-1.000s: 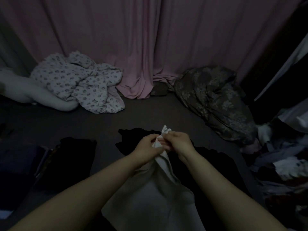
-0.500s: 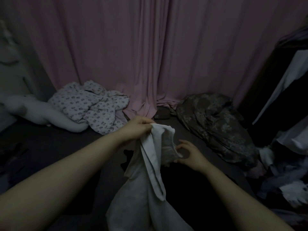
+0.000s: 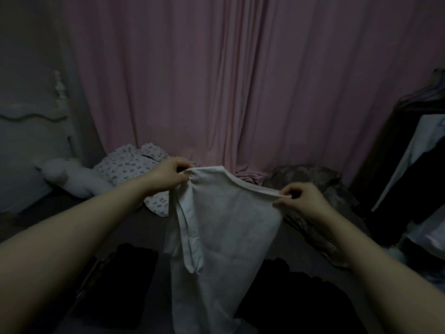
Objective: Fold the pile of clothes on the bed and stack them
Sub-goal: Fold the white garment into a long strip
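The person holds a white garment (image 3: pixel 224 225) up in the air above the bed (image 3: pixel 149 227), and it hangs down from its top edge. The left hand (image 3: pixel 169 173) pinches one corner of this edge with the fingers curled around the cloth; the right hand (image 3: pixel 301 201) pinches the other corner in the same way. Between the two hands the edge is stretched almost tight, and it slopes a little — the left corner is higher and farther away, the right corner is lower and nearer to the camera.

The long axis of the garment goes downward from the hands, toward the person. A sleeve or side part hangs doubled just below the left hand, so this side is not yet spread flat.

I judge that the garment is being opened for folding. The next move probably depends on this: the cloth hangs below and between the fingers, so both hands must lower it together onto the bed, near the dark clothes (image 3: pixel 134 273) lying there — which hand should lead I cannot tell.
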